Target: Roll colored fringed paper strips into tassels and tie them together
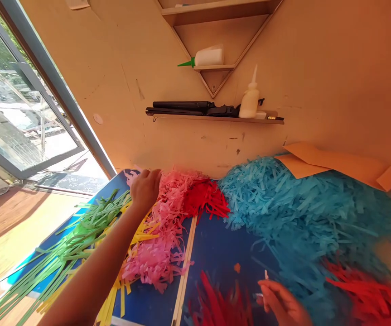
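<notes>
My left hand (145, 190) reaches to the back left of the blue table (229, 244), fingers bent downward among paper strips. Their tips are hidden, so what they grip cannot be made out. Pale pink strips (131, 177) show just left of it, and a heap of pink paper fringe (168, 208) lies to its right. At the bottom right, my right hand (280, 302) is closed on a thin white strip (266, 274), whose ends poke out between the fingers. Beside that hand is a blurred bunch of red paper strips (220, 303).
Green strips (89, 231) and yellow strips (112, 299) cover the left side. A large blue fringe heap (304, 222) fills the right, with orange paper (338, 165) on top. Above, a narrow wall shelf (215, 118) carries a glue bottle (249, 100) and a black gun-shaped object (195, 108).
</notes>
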### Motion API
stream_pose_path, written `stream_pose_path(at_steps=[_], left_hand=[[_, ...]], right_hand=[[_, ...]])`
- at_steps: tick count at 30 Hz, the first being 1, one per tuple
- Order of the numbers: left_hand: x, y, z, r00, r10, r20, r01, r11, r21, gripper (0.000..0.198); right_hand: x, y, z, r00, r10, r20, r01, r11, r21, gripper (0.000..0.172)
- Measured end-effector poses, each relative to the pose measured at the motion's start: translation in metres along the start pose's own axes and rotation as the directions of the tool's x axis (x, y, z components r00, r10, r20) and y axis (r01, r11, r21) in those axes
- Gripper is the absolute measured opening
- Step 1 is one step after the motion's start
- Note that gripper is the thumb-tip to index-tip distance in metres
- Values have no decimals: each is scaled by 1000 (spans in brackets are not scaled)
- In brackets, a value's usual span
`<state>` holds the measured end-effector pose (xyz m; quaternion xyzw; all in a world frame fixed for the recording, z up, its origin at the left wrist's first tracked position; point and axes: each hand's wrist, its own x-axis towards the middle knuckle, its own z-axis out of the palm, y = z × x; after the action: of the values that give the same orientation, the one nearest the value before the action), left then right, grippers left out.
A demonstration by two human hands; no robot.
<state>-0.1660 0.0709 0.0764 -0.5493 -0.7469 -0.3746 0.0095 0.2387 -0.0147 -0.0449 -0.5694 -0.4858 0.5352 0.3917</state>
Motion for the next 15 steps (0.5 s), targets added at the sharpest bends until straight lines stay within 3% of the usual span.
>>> stream_pose_path(at_steps=[2,3,4,5,7,8,10,15], left_hand=[[-52,29,19,977,131,170,-116,988,-98,39],[-81,42,32,935,213,284,-162,968,-190,38],[-109,53,45,869,277,409,-116,920,-375,38],[-134,62,57,829,268,491,22,862,-507,37],[-174,73,77,763,140,631,378,695,-611,36],[-186,76,83,737,87,670,500,596,-628,37],[-200,80,91,706,21,707,625,450,-638,39],[-204,87,91,734,19,678,623,377,-685,35]], right_hand=[[-1,-5,14,999,-42,-5,42,999,6,53],[-1,-9,23,998,-68,-3,68,997,21,52],[-2,-12,32,996,-92,2,91,995,42,50],[-2,-15,40,994,-108,14,107,992,66,48],[-1,-20,54,991,-120,54,112,986,123,44],[-1,-20,59,990,-121,77,108,982,153,42],[0,-20,66,984,-127,123,100,974,203,36],[-1,-18,72,981,-127,147,90,968,234,26]])
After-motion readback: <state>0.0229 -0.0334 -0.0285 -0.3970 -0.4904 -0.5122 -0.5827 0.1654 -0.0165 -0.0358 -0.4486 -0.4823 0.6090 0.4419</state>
